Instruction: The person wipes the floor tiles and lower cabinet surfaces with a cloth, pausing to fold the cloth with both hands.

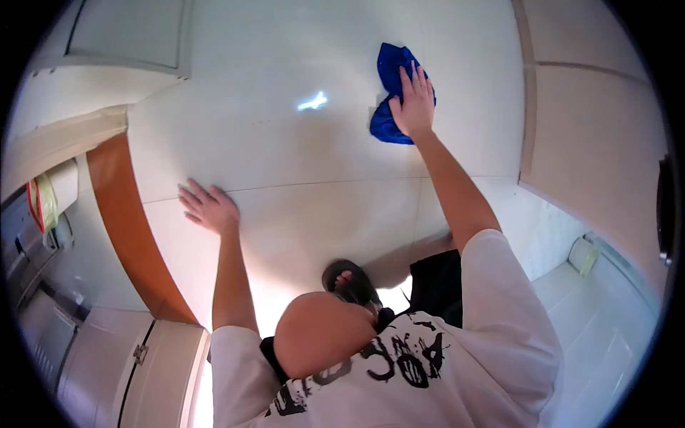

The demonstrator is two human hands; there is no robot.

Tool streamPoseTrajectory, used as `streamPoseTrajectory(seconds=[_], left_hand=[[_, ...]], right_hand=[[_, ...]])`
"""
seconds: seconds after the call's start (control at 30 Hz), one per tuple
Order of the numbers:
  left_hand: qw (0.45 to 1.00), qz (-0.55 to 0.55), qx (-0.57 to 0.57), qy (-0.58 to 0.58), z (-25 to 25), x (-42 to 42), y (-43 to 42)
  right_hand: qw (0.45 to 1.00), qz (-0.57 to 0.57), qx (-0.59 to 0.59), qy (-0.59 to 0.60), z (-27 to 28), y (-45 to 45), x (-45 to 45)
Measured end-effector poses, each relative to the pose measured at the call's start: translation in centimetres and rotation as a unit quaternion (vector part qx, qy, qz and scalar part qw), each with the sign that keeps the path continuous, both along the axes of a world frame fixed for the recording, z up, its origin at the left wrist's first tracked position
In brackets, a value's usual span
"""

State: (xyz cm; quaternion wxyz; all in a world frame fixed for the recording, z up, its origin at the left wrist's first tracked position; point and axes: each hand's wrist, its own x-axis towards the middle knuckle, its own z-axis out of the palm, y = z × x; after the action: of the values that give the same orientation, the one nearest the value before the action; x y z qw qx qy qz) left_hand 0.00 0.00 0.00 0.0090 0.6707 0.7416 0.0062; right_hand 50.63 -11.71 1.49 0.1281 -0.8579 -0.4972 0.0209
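Note:
My right hand (414,104) lies flat on a bunched blue cloth (390,130) on the pale tiled floor (285,153). Its fingers are stretched out and point away from me, pressing the cloth without wrapping round it. Parts of the cloth show beyond the fingertips and to the left of the palm. To the left, my left hand (210,206) rests palm down on the floor with fingers spread, beside a tile joint. Nothing is in it.
A dark slipper (349,282) on my foot stands just ahead of my bent knee. Pale cabinets (592,121) line the right side, and another cabinet (128,36) is at upper left. A brown wooden strip (125,214) borders the left. Light reflects off the floor.

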Motion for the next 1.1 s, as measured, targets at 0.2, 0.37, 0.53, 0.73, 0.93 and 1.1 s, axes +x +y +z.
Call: streamPoseTrajectory(seconds=[0.2,0.37,0.53,0.73,0.93,1.1], left_hand=[[1.000,-0.010,-0.002,-0.009,0.2,1.5,-0.8],[1.000,0.006,-0.008,0.008,0.6,1.4,-0.1],[1.000,0.019,-0.021,0.009,0.7,2.0,-0.5],[0.999,0.028,-0.028,0.006,1.0,2.3,-0.5],[1.000,0.026,-0.013,-0.001,0.7,2.1,-0.7],[1.000,0.016,-0.004,0.002,0.0,1.8,-0.5]], right_hand=[[0.999,0.040,0.005,-0.003,0.0,-9.0,11.6],[1.000,-0.007,-0.001,0.003,-0.7,-15.9,16.8],[0.999,-0.050,-0.005,0.002,-0.5,-25.4,20.9],[0.987,-0.160,-0.016,-0.015,-0.7,-34.3,21.5],[0.955,-0.284,-0.033,-0.078,-2.5,-33.2,20.0],[0.948,-0.306,-0.035,-0.086,-2.8,-29.2,14.6]])
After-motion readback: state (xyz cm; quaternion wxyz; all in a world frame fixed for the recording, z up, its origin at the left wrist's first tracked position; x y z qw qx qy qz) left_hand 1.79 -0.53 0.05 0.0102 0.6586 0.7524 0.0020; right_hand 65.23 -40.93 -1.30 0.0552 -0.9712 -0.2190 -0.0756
